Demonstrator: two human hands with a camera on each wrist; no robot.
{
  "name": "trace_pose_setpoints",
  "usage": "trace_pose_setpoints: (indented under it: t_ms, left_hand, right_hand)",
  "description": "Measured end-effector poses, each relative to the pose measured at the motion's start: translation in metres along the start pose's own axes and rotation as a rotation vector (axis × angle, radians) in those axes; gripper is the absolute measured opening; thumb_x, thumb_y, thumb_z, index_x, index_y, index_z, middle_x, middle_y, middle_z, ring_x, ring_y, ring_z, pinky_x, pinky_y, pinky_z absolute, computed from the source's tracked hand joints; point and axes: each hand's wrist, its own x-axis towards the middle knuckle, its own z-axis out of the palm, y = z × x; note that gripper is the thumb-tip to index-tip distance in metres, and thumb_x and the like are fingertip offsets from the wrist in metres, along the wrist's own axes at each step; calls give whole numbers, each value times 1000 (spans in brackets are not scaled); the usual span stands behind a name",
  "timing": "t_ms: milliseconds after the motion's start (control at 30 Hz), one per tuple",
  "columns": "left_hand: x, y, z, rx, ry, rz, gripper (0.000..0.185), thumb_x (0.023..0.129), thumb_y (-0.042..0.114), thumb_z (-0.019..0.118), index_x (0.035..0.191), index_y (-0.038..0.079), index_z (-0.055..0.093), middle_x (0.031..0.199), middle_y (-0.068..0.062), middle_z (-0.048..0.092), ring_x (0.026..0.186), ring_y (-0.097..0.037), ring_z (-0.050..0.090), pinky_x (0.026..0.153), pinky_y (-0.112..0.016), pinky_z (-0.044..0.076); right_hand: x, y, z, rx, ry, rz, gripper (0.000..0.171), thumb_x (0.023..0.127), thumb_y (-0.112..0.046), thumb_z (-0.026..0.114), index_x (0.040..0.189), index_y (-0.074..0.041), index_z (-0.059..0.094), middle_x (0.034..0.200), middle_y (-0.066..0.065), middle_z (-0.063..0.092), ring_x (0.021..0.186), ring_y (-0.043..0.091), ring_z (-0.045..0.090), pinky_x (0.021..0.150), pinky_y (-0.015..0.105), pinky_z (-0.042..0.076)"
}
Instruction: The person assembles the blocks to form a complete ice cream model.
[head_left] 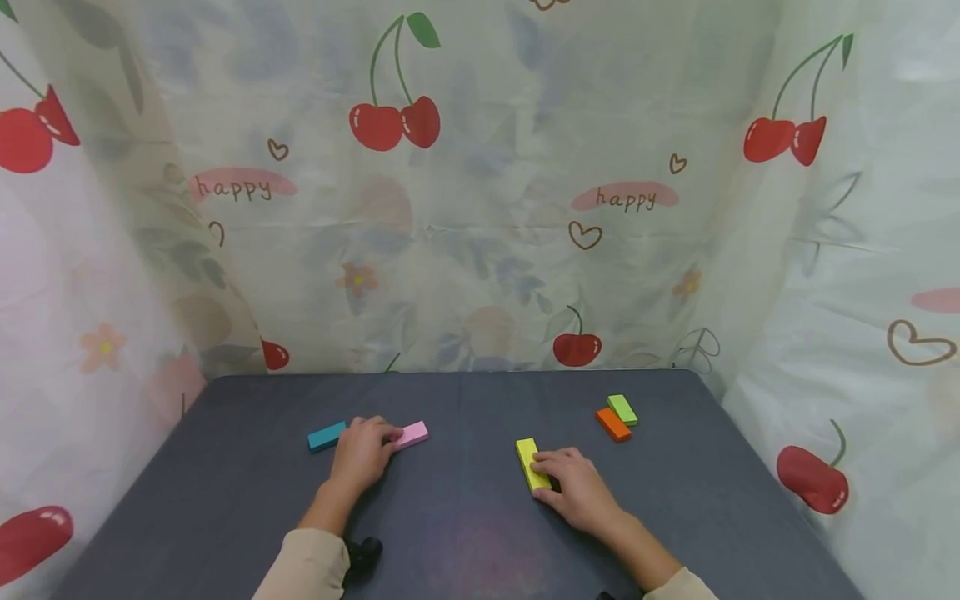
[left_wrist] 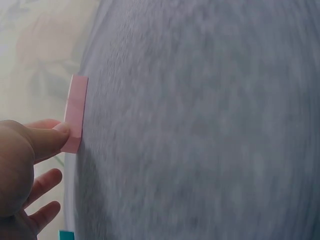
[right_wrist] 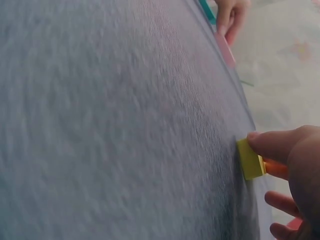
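Right hand [head_left: 577, 492] rests on the dark surface [head_left: 465, 533], fingers pinching the yellow block [head_left: 531, 463], partly covering its near end. Left hand [head_left: 362, 454] fingers grip the pink block [head_left: 412, 434], hiding its inner end; the teal block [head_left: 326, 437] lies just beside that hand.

The person wears a long top with light beige sleeves — one sleeve [head_left: 307, 567] on the left arm, one sleeve [head_left: 678, 586] on the right. Both hands are bare — no gloves, no rings. A small black strap sits by the left cuff.
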Motion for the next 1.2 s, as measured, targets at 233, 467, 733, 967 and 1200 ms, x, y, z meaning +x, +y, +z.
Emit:
trace_pose_setpoints:
  t_ms: [233, 467, 733, 967, 1200]
  left_hand:
    - [3, 13, 8, -21, 15, 23, 17, 86, 16, 76, 102, 16, 78, 95, 0, 66, 93, -26, 54, 82, -46, 42]
    - [5, 26, 14, -32, 14, 52, 17, 87, 18, 75, 103, 17, 78, 92, 2, 65, 90, -23, 53, 83, -46, 42]
    - [8, 39, 21, -28, 17, 89, 17, 87, 19, 75, 104, 18, 78, 92, 3, 64, 89, -23, 53, 83, -46, 42]
    - [10, 54, 28, -34, 20, 111, 17, 86, 19, 75, 102, 19, 78, 92, 4, 65, 89, -22, 53, 82, -45, 43]
    - [11, 70, 37, -38, 21, 131, 17, 85, 21, 76, 102, 20, 78, 92, 7, 65, 88, -20, 54, 82, -43, 43]
  right_hand:
    - [1, -8, 2, -34, -8, -12, 38, 82, -28, 79, 115, -10, 73, 123, 4, 65, 110, 24, 54, 89, 51, 41]
    - [2, -16, 4, -28, -33, -9, 39, 84, -32, 77, 116, -10, 72, 124, 2, 64, 111, 23, 53, 91, 50, 42]
    - [5, -30, 9, -44, -61, -23, 40, 84, -34, 76, 117, -11, 72, 123, 2, 64, 109, 22, 53, 90, 48, 43]
    - [6, -41, 13, -55, -85, 12, 42, 84, -36, 76, 119, -14, 71, 123, 0, 63, 110, 20, 52, 93, 46, 43]
    - [4, -49, 17, -49, -54, -27, 41, 84, -35, 76, 118, -12, 72, 121, 1, 64, 108, 21, 53, 93, 45, 43]
